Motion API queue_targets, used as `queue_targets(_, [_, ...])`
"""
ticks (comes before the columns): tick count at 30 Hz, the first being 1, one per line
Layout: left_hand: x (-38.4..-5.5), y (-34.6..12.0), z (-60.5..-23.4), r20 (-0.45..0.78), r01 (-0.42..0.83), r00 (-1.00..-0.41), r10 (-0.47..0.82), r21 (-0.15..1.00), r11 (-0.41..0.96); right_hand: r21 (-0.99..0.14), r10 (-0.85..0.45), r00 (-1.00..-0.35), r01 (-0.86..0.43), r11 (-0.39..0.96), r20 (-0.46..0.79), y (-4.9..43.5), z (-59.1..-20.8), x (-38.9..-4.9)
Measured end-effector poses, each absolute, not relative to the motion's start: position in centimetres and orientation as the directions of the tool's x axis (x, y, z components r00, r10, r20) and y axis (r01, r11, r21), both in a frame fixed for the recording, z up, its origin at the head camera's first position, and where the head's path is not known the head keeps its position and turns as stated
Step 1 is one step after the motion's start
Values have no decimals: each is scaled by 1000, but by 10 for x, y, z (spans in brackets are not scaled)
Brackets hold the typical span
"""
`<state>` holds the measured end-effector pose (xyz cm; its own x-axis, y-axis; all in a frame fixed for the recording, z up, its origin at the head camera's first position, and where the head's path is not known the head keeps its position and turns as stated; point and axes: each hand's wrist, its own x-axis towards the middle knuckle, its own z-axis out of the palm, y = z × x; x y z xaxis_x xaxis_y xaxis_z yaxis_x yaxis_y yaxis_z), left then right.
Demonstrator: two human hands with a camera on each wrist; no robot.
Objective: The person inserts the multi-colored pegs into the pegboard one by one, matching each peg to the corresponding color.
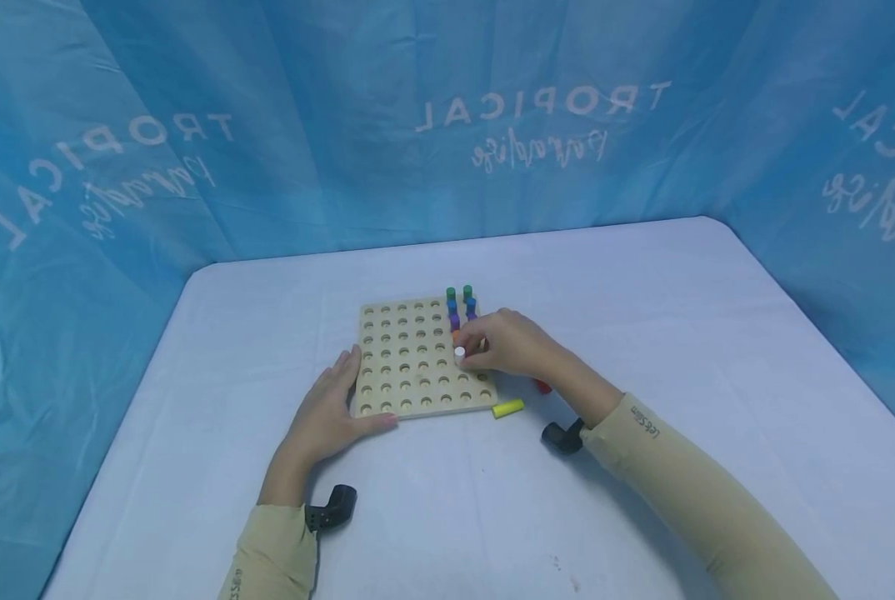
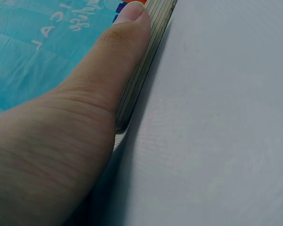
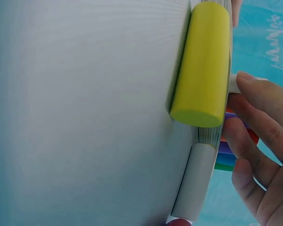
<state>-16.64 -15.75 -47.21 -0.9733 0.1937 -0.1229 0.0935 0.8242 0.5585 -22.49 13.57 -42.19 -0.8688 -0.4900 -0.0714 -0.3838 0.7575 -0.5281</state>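
Observation:
A square wooden pegboard with rows of round holes lies on the table. My left hand rests at its near left corner, fingers stretched along the left side. Its thumb lies against the near edge. Over the board's right part, my right hand pinches a white peg between thumb and fingertips; whether the peg's lower end is in a hole cannot be told. Behind it stand green pegs, blue pegs, purple pegs and an orange peg, some partly hidden by the hand.
A yellow peg lies on the white tablecloth by the board's near right corner. Another white peg lies beside the board, and a red peg shows under the right wrist. A blue printed curtain surrounds the table.

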Motion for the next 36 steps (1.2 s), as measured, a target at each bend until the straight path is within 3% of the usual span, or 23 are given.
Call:
queue_targets(21, [-166,-158,-472,-136,85,-972,191,557,826,-657,-408,-909,-257,708,-84,181,-404,-219])
queue_targets(27, [-166,-158,-472,-142,81,-971,193,561,824,-642,-375,-918,-208,738,-133,200,-412,-218])
queue_targets(36, [-166,-156,-472,-142,84,-971,195,558,826,-610,-409,-900,-240,755,-152,209,-419,-212])
